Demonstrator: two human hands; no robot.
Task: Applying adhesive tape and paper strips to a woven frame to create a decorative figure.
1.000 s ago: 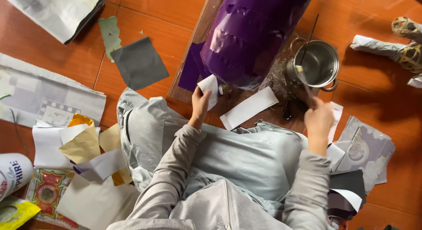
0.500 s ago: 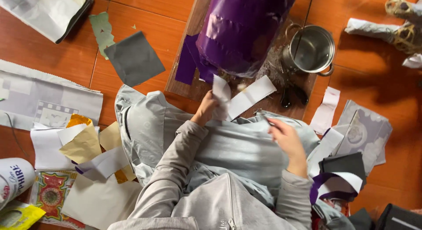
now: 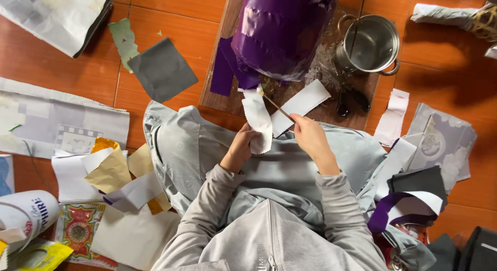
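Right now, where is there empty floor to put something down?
Bare tiles lie between the grey square and board, and right of the pot. Paper scraps crowd the lower left, and fabric pieces crowd the lower right.

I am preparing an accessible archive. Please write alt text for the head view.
Seen from above, a seated person's left hand holds a white paper strip while the right hand touches a thin brush stick to it. A purple-wrapped form and metal pot sit on a wooden board.

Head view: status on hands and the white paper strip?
Left hand grips white paper strip. Right hand holds thin stick, tip at strip's top. Purple-wrapped form just beyond on wooden board; nothing blocking.
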